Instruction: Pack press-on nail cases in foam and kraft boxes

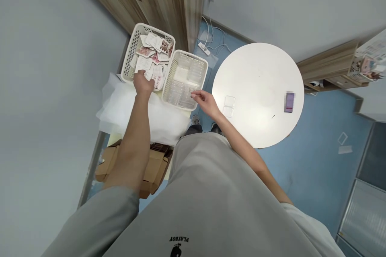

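My left hand (pixel 144 83) reaches over the near side of a white perforated basket (pixel 128 58) on the left. Its thumb and fingers are apart and touch or nearly touch the white printed packets (pixel 144 63) heaped inside. Some packets show pink and dark red pictures. My right hand (pixel 206 102) is at the right edge of a second white basket (pixel 202 63), fingertips drawn together over it. Whether they pinch anything is too small to make out. Stacks of clear plastic boxes (pixel 177 92) fill much of this second basket.
To the right stands a round white table (pixel 256 72) with an opened clear plastic box (pixel 228 106) and a purple phone-like item (pixel 289 102). White foam sheeting (pixel 163 122) lies before the baskets, above cardboard boxes (pixel 153 168). A power strip (pixel 204 48) with cables lies on the floor.
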